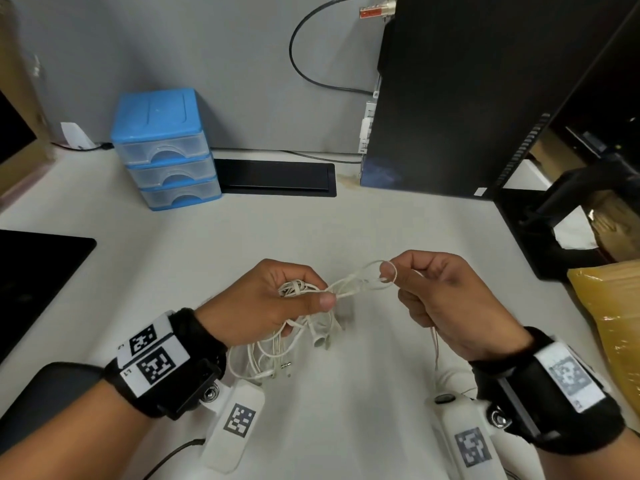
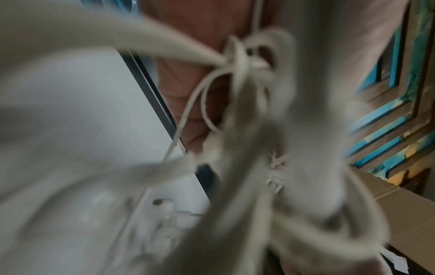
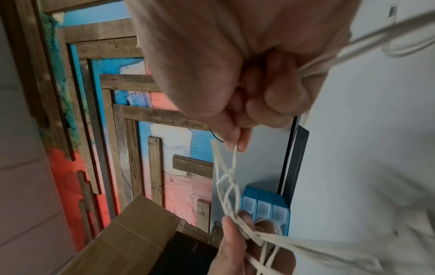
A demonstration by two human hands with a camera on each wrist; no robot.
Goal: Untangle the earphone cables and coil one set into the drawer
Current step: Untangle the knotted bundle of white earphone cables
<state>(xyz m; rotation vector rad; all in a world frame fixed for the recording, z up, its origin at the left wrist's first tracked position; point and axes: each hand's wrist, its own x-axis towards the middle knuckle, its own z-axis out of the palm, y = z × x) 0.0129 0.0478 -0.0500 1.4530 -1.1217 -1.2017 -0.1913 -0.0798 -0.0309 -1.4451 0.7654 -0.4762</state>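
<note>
Above the white desk, near its front edge, you are holding the tangled white earphone cables up between both hands. Your left hand is gripping the main bunch, fingers curled round it and thumb pressing on top; loose loops, earbuds and a metal jack plug are hanging below that hand, reaching down toward the desk surface. Your right hand is pinching a loop of the same cable between thumb and forefinger, other fingers curled in, and several strands are running taut between the two hands. A thin strand is trailing down from your right palm toward the wrist. Right wrist view is showing the pinch clearly, strands crossing into a knot just before your left hand's fingertips. Left wrist view is mostly blurred cable right against the lens, with your fingers behind it. Blue three-drawer organizer is sitting at the back left of the desk, well apart from the hands, all three clear drawers pushed in. Black computer tower is standing at the back right, black cable port cover lying between it and the organizer. Yellow padded bag is lying at the right edge.
</note>
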